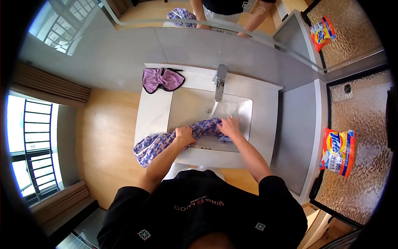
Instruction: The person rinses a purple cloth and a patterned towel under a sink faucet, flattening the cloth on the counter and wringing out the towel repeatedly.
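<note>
A long piece of blue, pink and white patterned cloth (155,146) lies bunched across the front of the white sink (188,101). Its left part spreads over the counter and hangs past the front edge. My left hand (185,135) is closed around its middle, at the basin's left side. Over the basin, my right hand (230,126) grips the cloth near its right end; some fingertips are hidden in the folds. A thin stream of water runs from the chrome faucet (220,83) behind the cloth. Beneath my right hand, a bluish fold of fabric touches the basin floor.
A purple cloth with black trim (163,79) lies on the counter's back left corner. Behind the sink rises a grey wall (137,45) with a mirror above. To the right, an orange detergent bag (338,152) rests against a textured glass panel (369,128).
</note>
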The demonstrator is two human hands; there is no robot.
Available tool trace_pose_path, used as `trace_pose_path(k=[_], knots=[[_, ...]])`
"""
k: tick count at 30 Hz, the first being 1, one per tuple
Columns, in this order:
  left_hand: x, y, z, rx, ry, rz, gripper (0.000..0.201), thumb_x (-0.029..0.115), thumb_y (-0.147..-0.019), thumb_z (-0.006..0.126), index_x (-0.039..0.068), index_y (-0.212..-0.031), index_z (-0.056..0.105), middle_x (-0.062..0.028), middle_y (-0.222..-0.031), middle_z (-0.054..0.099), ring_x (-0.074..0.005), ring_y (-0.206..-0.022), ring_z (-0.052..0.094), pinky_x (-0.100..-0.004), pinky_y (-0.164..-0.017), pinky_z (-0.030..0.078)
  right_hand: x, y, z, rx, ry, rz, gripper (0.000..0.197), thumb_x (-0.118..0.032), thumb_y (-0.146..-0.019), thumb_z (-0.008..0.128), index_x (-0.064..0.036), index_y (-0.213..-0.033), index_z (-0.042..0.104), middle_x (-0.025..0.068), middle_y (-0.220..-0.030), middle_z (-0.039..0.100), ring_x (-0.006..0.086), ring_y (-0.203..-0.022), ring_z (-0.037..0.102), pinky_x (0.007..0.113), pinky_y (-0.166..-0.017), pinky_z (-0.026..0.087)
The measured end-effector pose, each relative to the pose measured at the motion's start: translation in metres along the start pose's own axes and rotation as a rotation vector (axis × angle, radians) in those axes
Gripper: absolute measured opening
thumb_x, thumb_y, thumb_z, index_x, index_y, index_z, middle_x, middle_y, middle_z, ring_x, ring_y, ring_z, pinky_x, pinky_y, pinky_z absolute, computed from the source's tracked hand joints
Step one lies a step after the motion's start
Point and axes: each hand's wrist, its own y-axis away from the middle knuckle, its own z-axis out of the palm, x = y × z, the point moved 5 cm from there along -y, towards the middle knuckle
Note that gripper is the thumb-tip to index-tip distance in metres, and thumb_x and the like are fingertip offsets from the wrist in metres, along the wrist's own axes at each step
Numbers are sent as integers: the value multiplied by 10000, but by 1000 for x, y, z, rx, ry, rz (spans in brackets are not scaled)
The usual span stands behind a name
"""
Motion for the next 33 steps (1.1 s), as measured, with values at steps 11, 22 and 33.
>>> trace_pose_path(k=[11, 22, 33], knots=[[-42, 47, -55, -41, 570, 244, 634, 533, -596, 828, -43, -843, 730, -241, -856, 710, -352, -833, 702, -438, -787, 548, -139, 43, -38, 329, -393, -670, 846, -292, -602, 861, -144, -1365, 529, 85, -1198, 624, 284, -1173, 589, 524, -1068, 374], [-39, -27, 3, -1064, 1239, 270, 1158, 940, -759, 331, -36, -1351, 531, -231, -1274, 623, -286, -1186, 614, -411, -1077, 435, -145, 60, -115, 567, -402, -680, 539, -347, -598, 836, -96, -1034, 645, 102, -1155, 691, 257, -1062, 663, 458, -918, 471], [-29, 32, -42, -1204, 1078, 342, 646, 457, -748, 802, 28, -1210, 664, -138, -1092, 695, -189, -920, 661, -313, -787, 537, -142, 54, -83, 293, 153, -404, 622, -207, -674, 804, -114, -1263, 626, 72, -970, 637, 227, -999, 625, 435, -939, 398]])
